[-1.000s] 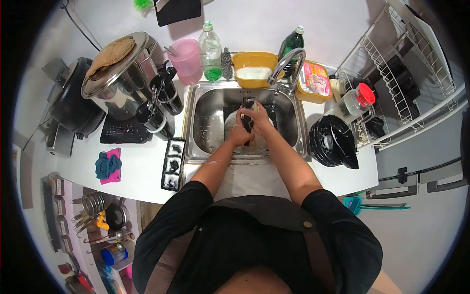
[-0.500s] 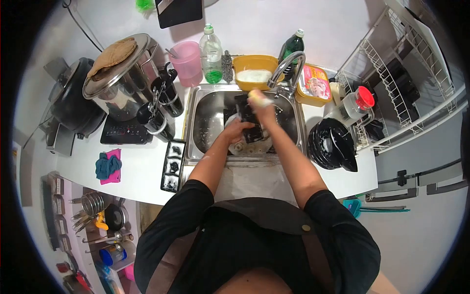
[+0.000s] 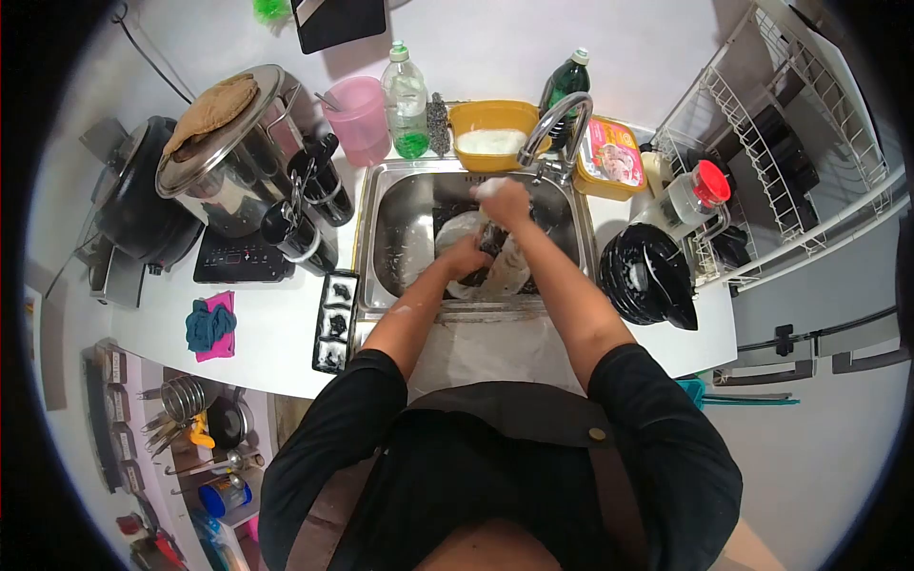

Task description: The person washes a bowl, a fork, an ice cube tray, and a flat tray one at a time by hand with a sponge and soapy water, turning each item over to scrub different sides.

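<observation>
Over the steel sink (image 3: 390, 202), my left hand (image 3: 465, 259) is closed around a narrow black tray (image 3: 491, 238), tilted on its edge. My right hand (image 3: 506, 204) grips a foamy sponge (image 3: 490, 187) at the tray's far end. Beneath both hands, a pale, soapy round item (image 3: 509, 271) lies in the basin with other dark pieces, partly hidden. A soapy black compartment tray (image 3: 335, 324) rests on the counter left of the sink.
A yellow tub of suds (image 3: 490, 141) stands behind the sink beside the faucet (image 3: 557, 124). Soapy black bowls (image 3: 647, 276) are stacked at the right, near a wire rack (image 3: 762, 143). Black utensil holders (image 3: 300, 238), a pink pitcher (image 3: 358, 122) and a large pot (image 3: 228, 181) stand left.
The black tray has turned from facing up to standing more on its edge and sits lower. My right hand has shifted slightly with the sponge, staying at the tray's far end.
</observation>
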Tool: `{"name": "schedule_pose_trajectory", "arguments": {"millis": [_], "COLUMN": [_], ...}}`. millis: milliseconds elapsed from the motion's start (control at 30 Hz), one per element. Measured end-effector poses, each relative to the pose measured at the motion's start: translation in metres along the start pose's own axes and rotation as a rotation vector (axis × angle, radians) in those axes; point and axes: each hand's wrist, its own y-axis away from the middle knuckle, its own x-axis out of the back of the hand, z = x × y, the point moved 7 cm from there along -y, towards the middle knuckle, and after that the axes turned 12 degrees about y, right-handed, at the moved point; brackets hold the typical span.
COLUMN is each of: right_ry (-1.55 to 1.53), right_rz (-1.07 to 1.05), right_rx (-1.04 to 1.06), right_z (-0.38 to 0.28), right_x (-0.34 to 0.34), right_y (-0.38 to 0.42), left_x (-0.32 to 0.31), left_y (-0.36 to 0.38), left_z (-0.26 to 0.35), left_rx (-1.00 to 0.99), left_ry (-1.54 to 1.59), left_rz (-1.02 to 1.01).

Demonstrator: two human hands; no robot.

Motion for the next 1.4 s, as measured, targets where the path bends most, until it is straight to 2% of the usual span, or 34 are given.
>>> {"name": "schedule_pose_trajectory", "arguments": {"millis": [67, 100, 133, 233, 267, 367, 400, 500, 533, 567, 600, 667, 700, 733, 800, 833, 867, 900, 933, 1000, 1033, 1067, 1100, 1133, 1200, 1233, 1300, 1367, 1400], "right_ry": [-0.078, -0.118, -0.014, 0.055, -0.158, -0.942, -1.251, -0.734, -0.621, -0.508, -0.762, -0.592, -0.505, -0.464, -0.652, -0.734, -0.657, -0.545, -0.429, -0.492, -0.514, -0.536, -0.558, -0.389, -0.647, -0.773, -0.469, -0.26, -0.244], "right_rz": [0.016, 0.027, 0.184, 0.157, 0.346, -0.008, -0.105, 0.109, -0.006, -0.119, 0.116, 0.264, 0.34, 0.406, -0.059, -0.295, -0.386, -0.186, 0.014, 0.359, 0.318, 0.283, 0.254, 0.372, 0.157, 0.048, 0.321, 0.543, 0.488], "right_rx": [-0.205, -0.314, -0.207, -0.073, -0.103, -0.487, -0.562, -0.234, -0.255, -0.276, -0.352, -0.294, -0.265, -0.112, -0.315, -0.411, -0.424, -0.362, -0.296, -0.33, -0.358, -0.385, -0.413, -0.169, -0.428, -0.557, -0.275, 0.063, 0.015], "right_z": [0.014, 0.016, -0.001, -0.016, 0.001, 0.048, 0.048, 0.016, -0.004, -0.027, -0.038, -0.044, -0.044, -0.032, -0.002, 0.004, 0.003, -0.002, -0.018, -0.044, -0.046, -0.043, -0.035, -0.035, -0.006, 0.002, -0.014, -0.056, -0.054], "right_x": [-0.004, -0.001, -0.006, 0.013, 0.02, -0.028, -0.053, -0.044, -0.042, -0.038, -0.023, 0.004, 0.013, -0.014, -0.039, -0.049, -0.049, -0.046, -0.044, 0.004, 0.013, 0.019, 0.017, 0.013, -0.003, -0.012, 0.008, 0.026, 0.022], "right_y": [0.004, 0.008, 0.011, 0.007, 0.005, -0.005, -0.003, 0.029, 0.036, 0.045, 0.068, 0.062, 0.053, 0.035, 0.018, 0.021, 0.028, 0.03, 0.034, 0.063, 0.065, 0.063, 0.058, 0.048, 0.045, 0.048, 0.052, 0.07, 0.071], "left_x": [-0.003, -0.006, -0.007, 0.0, 0.003, -0.011, -0.008, 0.019, 0.041, 0.038, 0.034, 0.018, 0.021, 0.021, 0.028, 0.033, 0.041, 0.044, 0.053, 0.052, 0.05, 0.049, 0.049, 0.049, 0.05, 0.053, 0.06, 0.062, 0.064], "left_y": [0.001, -0.008, -0.017, -0.006, -0.003, 0.016, 0.016, 0.013, -0.037, -0.031, -0.019, -0.017, -0.017, -0.017, -0.015, -0.018, -0.019, -0.009, 0.007, 0.012, 0.015, 0.005, 0.008, 0.01, 0.016, 0.021, 0.025, 0.026, 0.024], "left_z": [-0.007, -0.015, -0.02, 0.001, 0.011, 0.014, 0.015, 0.028, -0.026, -0.026, -0.014, -0.023, -0.03, -0.033, -0.033, -0.027, -0.02, 0.003, 0.022, 0.032, 0.028, 0.019, 0.019, 0.02, 0.028, 0.033, 0.047, 0.046, 0.04], "left_rx": [0.025, -0.047, -0.123, -0.181, -0.357, -0.128, -0.137, -0.15, -0.225, -0.177, -0.132, -0.045, -0.027, -0.011, -0.055, -0.122, -0.189, -0.258, -0.379, -0.325, -0.287, -0.296, -0.34, -0.384, -0.444, -0.492, -0.608, -0.541, -0.533], "left_ry": [0.036, 0.178, 0.322, 0.381, 0.139, 0.684, 0.8, 1.017, 0.942, 1.05, 1.153, 1.23, 1.126, 1.015, 0.961, 1.024, 1.085, 1.142, 1.121, 1.064, 1.035, 1.102, 1.153, 1.202, 1.351, 1.306, 1.224, 1.17, 1.144], "left_rz": [-0.009, -0.029, -0.051, 0.068, 0.09, -0.06, 0.0, 0.401, 0.31, 0.254, 0.195, -0.001, 0.153, 0.303, 0.409, 0.367, 0.326, 0.283, 0.43, 0.43, 0.433, 0.376, 0.408, 0.436, 0.466, 0.522, 0.635, 0.717, 0.719]}}
